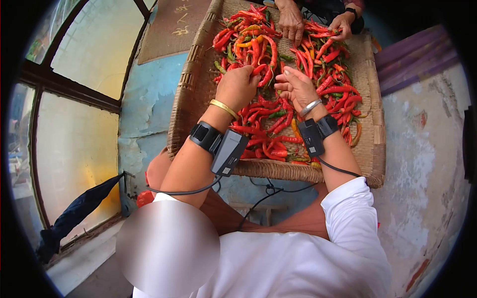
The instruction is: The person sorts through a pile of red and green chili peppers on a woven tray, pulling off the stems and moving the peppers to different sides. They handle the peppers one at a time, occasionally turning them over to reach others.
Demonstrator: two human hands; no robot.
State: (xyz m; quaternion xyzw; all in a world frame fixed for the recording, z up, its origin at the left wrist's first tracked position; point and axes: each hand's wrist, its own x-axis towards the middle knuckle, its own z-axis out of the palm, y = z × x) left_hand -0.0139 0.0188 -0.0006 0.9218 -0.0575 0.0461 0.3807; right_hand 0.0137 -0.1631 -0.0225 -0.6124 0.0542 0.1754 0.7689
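Note:
Red chili peppers (268, 119), with some green and orange ones among them, lie in loose piles in a large woven basket (278, 171). Above the left pile, my left hand (237, 89) has its fingers closed, and a red chili pepper (259, 69) shows at the fingertips. My right hand (297, 88) hovers over the middle of the basket, palm turned inward. Its fingers are loosely bent and apart, with nothing visible in them. Part of the left pile is hidden behind my left hand.
Across the basket, another person's hand (291, 24) reaches in, and their other hand (342, 26) touches the right pile. Black cables (271, 189) hang below the front rim. A framed window (79, 149) is at left, a worn wall (417, 149) at right.

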